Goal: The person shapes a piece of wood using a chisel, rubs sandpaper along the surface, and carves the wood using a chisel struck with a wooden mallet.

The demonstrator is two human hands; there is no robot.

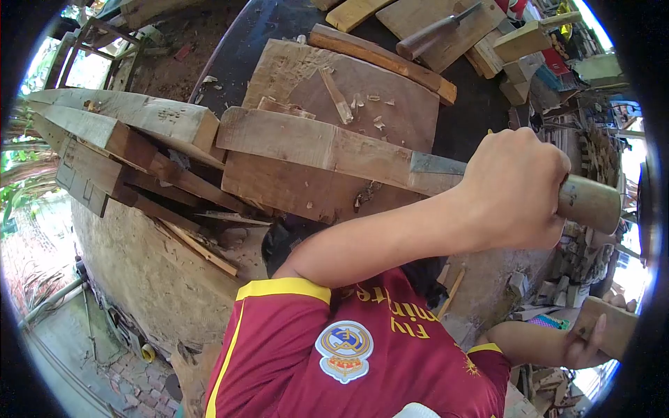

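Observation:
My left hand [516,184] is closed in a fist around a chisel [589,203], its rounded wooden handle end sticking out to the right. The flat metal blade comes out on the left and lies against the top of a long wooden bar [306,143]. That bar rests across a thick wooden block [286,184], with its right end behind my forearm. Down at the lower right, my right hand [592,345] grips a squared piece of wood [610,326], apart from the chisel. Chips and a loose sliver [336,96] lie on a board [390,80] behind the bar.
Pointed wooden beams [153,115] are stacked at the left. Behind the board lie a curved wooden strip [383,59], a wooden-handled tool [432,35] and a wooden mallet [523,42]. Scrap wood is piled along the right side.

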